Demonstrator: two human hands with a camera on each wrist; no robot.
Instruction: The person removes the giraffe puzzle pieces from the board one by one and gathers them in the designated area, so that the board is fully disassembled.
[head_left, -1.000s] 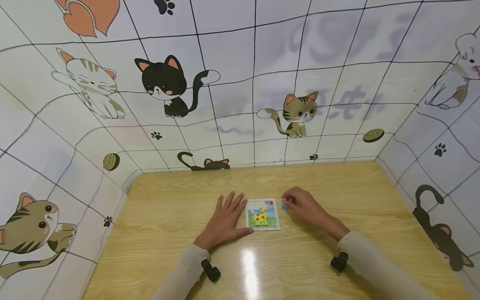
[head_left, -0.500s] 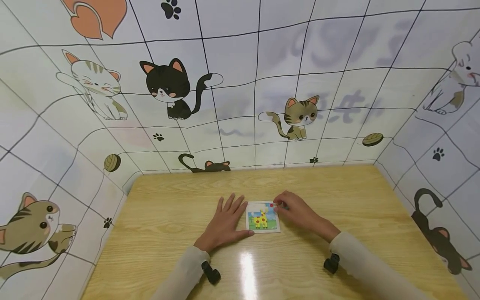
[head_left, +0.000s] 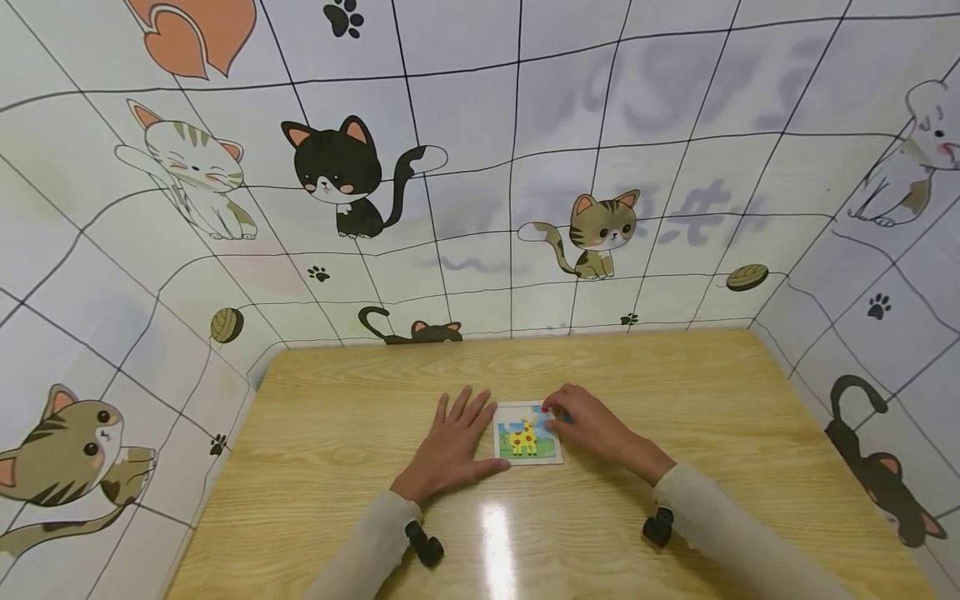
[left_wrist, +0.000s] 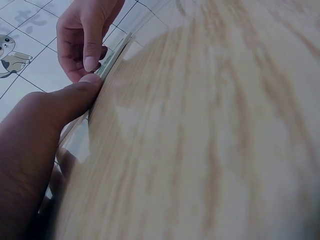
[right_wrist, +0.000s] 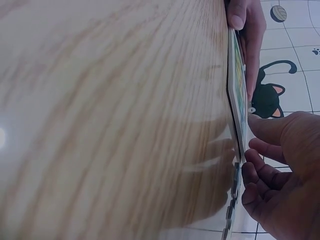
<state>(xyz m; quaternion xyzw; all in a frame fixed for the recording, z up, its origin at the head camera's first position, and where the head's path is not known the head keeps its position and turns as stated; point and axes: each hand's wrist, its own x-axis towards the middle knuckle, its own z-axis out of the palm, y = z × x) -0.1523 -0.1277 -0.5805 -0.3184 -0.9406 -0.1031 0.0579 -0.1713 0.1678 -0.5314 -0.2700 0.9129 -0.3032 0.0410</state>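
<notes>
A small jigsaw puzzle (head_left: 524,442) with a yellow giraffe lies in a white-rimmed tray (head_left: 517,464) on the table. My left hand (head_left: 447,446) rests flat with spread fingers against the tray's left side, its thumb at the near left corner. Over the top right of the puzzle, my right hand (head_left: 592,421) has curled fingers and pinches a jigsaw piece that its fingertips mostly hide. The right wrist view shows the tray edge-on (right_wrist: 234,90), the right thumb (right_wrist: 267,127) touching down near it. A pale cutout remains visible along the puzzle's upper left.
Beneath my right hand, the right wrist view shows thin stepped edges (right_wrist: 232,200), apparently loose pieces on the table. The wooden table (head_left: 360,375) meets a cat-patterned wall covering (head_left: 480,208) at the back and sides. Black wrist cameras sit on both sleeves.
My right hand has moved left with the blue jigsaw piece, from beside the tray onto the puzzle's top right corner. The left hand has stayed in place.
</notes>
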